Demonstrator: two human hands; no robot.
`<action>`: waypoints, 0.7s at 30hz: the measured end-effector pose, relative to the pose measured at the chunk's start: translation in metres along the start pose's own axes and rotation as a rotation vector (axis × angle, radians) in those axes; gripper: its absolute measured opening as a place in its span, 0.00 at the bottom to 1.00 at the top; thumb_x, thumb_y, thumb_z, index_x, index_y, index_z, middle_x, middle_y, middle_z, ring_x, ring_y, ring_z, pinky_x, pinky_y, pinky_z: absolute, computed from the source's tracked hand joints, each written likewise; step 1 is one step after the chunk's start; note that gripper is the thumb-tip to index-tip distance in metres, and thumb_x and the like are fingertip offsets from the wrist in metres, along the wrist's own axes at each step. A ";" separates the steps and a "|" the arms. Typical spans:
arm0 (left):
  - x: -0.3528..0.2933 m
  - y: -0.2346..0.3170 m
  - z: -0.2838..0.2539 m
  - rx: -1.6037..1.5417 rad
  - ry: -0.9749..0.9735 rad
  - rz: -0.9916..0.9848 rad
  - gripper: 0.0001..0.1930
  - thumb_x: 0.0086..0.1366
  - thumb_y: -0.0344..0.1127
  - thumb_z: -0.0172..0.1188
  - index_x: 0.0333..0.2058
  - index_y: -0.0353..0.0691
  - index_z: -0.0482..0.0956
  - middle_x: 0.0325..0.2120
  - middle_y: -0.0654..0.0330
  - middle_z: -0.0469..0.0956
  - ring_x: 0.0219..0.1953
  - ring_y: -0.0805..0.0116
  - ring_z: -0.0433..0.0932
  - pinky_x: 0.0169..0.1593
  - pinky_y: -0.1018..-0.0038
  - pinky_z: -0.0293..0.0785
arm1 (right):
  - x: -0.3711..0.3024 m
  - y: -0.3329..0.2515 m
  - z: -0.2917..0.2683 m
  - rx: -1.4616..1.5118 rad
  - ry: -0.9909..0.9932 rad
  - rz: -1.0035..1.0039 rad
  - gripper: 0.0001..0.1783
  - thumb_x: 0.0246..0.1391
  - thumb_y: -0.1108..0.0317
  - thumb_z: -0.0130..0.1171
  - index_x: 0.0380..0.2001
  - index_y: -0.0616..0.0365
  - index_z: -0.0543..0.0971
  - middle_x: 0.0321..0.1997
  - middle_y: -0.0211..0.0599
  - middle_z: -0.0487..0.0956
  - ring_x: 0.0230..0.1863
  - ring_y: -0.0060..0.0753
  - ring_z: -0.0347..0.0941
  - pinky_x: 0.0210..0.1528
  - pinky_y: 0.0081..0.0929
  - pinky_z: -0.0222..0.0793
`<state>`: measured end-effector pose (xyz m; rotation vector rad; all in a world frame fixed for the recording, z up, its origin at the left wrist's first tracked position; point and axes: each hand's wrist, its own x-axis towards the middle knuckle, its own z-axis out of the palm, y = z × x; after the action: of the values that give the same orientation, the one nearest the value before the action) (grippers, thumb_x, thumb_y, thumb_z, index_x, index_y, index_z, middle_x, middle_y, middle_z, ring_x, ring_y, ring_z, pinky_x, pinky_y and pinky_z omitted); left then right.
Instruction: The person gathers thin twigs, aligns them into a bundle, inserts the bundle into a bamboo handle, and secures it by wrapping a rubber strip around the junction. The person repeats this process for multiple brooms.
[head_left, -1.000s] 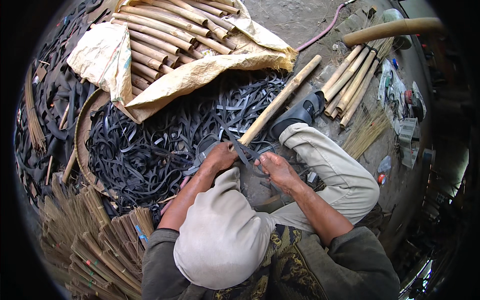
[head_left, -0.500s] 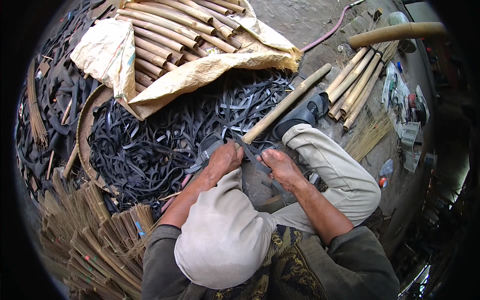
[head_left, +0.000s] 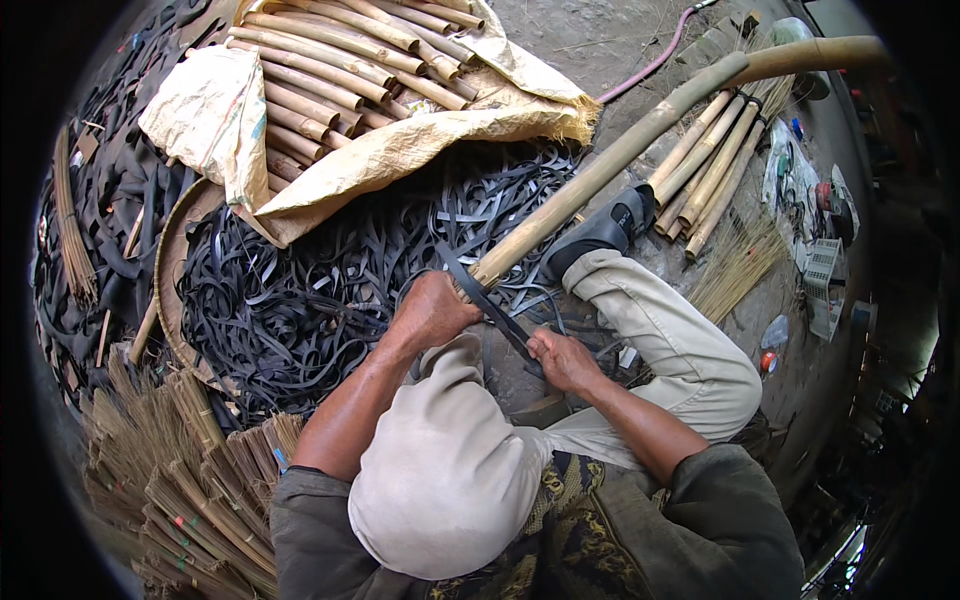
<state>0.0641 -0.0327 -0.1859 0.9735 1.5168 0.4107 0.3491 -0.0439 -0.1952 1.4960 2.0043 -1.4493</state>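
Note:
A long bamboo pole [head_left: 590,183] slants up and to the right from my left hand [head_left: 437,310]. That hand is closed at the pole's near end, its fingers partly hidden. A black rubber strip [head_left: 500,318] crosses the pole's end there. My right hand [head_left: 563,358], just right of it, is closed on the strip, which is stretched between the two hands. The pole's far end overlaps a thicker, curved bamboo piece [head_left: 815,58] at the upper right. Whether they touch, I cannot tell.
Tangled black rubber strips [head_left: 290,300] fill a round shallow basket [head_left: 168,285] at left. Cut bamboo poles [head_left: 325,70] lie on a pale sack [head_left: 400,150]. Stick bundles [head_left: 190,490] stand lower left. A tied bamboo bundle [head_left: 715,165] lies beyond my sandalled foot [head_left: 610,230].
The bamboo pole has risen, its far end now up by the curved piece. The rubber strip has been drawn tight across its near end, and my right hand has shifted slightly nearer me.

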 end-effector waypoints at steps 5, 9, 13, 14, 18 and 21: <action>-0.020 0.028 -0.006 -0.221 -0.464 0.056 0.18 0.55 0.44 0.77 0.30 0.35 0.81 0.19 0.65 0.76 0.21 0.72 0.74 0.28 0.71 0.70 | 0.079 -0.019 -0.018 -0.300 0.527 -0.560 0.12 0.68 0.60 0.53 0.33 0.54 0.75 0.27 0.40 0.76 0.32 0.51 0.77 0.36 0.49 0.71; -0.015 0.027 -0.001 -0.451 -0.659 -0.030 0.24 0.57 0.54 0.79 0.27 0.41 0.77 0.17 0.70 0.70 0.18 0.79 0.67 0.21 0.77 0.61 | 0.092 -0.049 -0.038 -0.220 0.572 -0.788 0.11 0.68 0.60 0.56 0.33 0.53 0.75 0.29 0.36 0.74 0.33 0.45 0.76 0.38 0.46 0.71; 0.000 0.014 0.006 -0.061 -0.234 0.124 0.25 0.58 0.55 0.76 0.36 0.36 0.81 0.26 0.57 0.83 0.29 0.60 0.82 0.35 0.65 0.76 | 0.061 -0.069 -0.066 -0.480 0.190 -0.192 0.15 0.65 0.60 0.58 0.47 0.59 0.80 0.46 0.48 0.83 0.48 0.55 0.80 0.48 0.50 0.75; 0.003 0.011 0.007 0.048 -0.124 0.097 0.26 0.57 0.55 0.75 0.38 0.36 0.82 0.28 0.54 0.84 0.33 0.56 0.84 0.39 0.62 0.77 | 0.050 -0.073 -0.071 -0.465 0.151 -0.072 0.13 0.64 0.62 0.61 0.43 0.60 0.80 0.44 0.56 0.82 0.46 0.64 0.78 0.48 0.54 0.73; 0.011 -0.003 0.018 0.311 0.038 -0.008 0.25 0.58 0.53 0.72 0.42 0.36 0.82 0.35 0.43 0.86 0.42 0.42 0.85 0.47 0.54 0.80 | 0.074 -0.103 -0.072 -0.365 0.491 -0.475 0.19 0.63 0.52 0.63 0.36 0.59 0.86 0.42 0.55 0.83 0.41 0.59 0.80 0.44 0.47 0.71; 0.014 -0.015 0.025 0.387 0.044 -0.023 0.24 0.59 0.50 0.71 0.43 0.34 0.82 0.36 0.40 0.85 0.42 0.41 0.85 0.48 0.51 0.80 | 0.111 -0.124 -0.056 -0.689 0.376 -0.371 0.26 0.63 0.46 0.62 0.30 0.61 0.87 0.41 0.52 0.85 0.47 0.53 0.80 0.45 0.41 0.72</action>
<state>0.0837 -0.0376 -0.2109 1.2511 1.6808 0.1220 0.2163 0.0692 -0.1755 1.1763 2.7234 -0.4533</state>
